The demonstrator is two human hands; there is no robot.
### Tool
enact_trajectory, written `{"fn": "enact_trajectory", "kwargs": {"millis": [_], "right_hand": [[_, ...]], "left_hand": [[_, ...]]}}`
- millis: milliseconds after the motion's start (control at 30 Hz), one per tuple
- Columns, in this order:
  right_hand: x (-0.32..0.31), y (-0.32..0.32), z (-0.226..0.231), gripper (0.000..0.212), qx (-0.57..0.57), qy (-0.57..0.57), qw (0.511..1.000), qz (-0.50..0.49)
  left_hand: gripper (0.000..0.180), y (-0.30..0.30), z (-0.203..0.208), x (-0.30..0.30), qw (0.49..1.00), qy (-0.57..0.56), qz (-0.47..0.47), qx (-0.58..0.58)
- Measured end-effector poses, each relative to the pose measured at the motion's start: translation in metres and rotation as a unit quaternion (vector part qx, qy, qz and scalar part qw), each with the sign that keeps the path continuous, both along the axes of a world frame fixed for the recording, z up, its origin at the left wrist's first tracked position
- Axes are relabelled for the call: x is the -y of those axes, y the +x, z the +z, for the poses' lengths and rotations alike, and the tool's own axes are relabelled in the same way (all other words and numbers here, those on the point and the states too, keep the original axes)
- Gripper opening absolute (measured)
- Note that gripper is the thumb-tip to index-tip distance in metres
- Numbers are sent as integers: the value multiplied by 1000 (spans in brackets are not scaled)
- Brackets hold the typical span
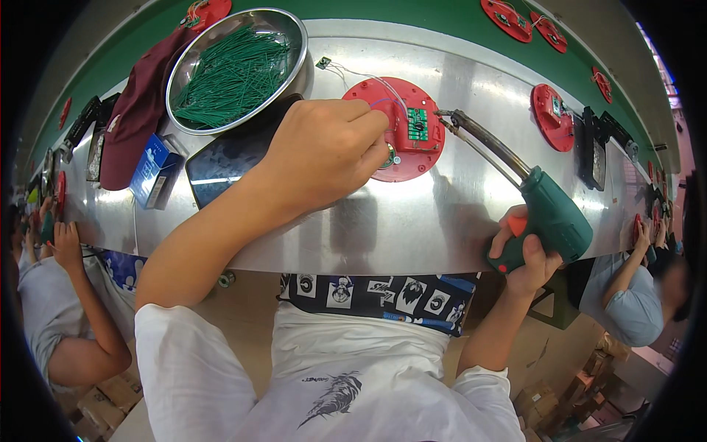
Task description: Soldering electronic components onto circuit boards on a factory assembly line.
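Observation:
My right hand (524, 254) is wrapped round the grip of a green soldering gun (557, 215) with an orange trigger. Its long metal tip reaches left to the edge of a green circuit board (417, 125) on a round red plastic housing (421, 163). Over the left part of that housing is my left hand (331, 144), closed with its fingers curled together. Whatever its fingertips hold is hidden behind the hand. Thin pale wires run from the housing to a small green board (323, 63) lying on the metal bench.
A steel bowl (301, 37) of green wires stands at the back left, near a maroon cap (140, 110), a blue box (155, 171) and a dark glossy panel (224, 158). Another red housing (552, 118) and a black holder (593, 151) lie right. Co-workers sit on both sides. More housings rest on the green belt (412, 13).

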State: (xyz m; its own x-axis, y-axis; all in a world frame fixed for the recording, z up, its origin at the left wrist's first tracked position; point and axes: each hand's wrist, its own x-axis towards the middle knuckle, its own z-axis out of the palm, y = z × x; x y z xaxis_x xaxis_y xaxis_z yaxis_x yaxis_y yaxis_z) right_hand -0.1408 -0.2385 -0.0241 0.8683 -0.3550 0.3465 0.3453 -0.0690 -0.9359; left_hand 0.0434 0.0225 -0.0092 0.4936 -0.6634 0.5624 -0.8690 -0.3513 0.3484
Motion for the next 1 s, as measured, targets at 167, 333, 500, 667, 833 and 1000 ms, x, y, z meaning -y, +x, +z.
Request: {"fn": "enact_trajectory", "kwargs": {"millis": [167,333,500,667,833,1000], "right_hand": [[1,0,-2,55,2,3,1000,-5],[2,-1,-1,56,0,9,1000,-1],[3,-1,-2,57,-4,16,1000,-13],[4,-2,-2,56,2,11,1000,-8],[2,-3,-2,54,5,9,1000,-5],[1,-5,-1,53,-1,1,1000,1]], "left_hand": [[9,1,0,0,1000,4,-5,5],[8,1,-1,1,1000,6,-6,11],[8,1,0,0,1000,4,-9,13],[9,-1,4,1,999,-32,10,-7],[11,-7,8,6,999,-34,7,15],[12,-10,-2,13,998,-39,21,43]]}}
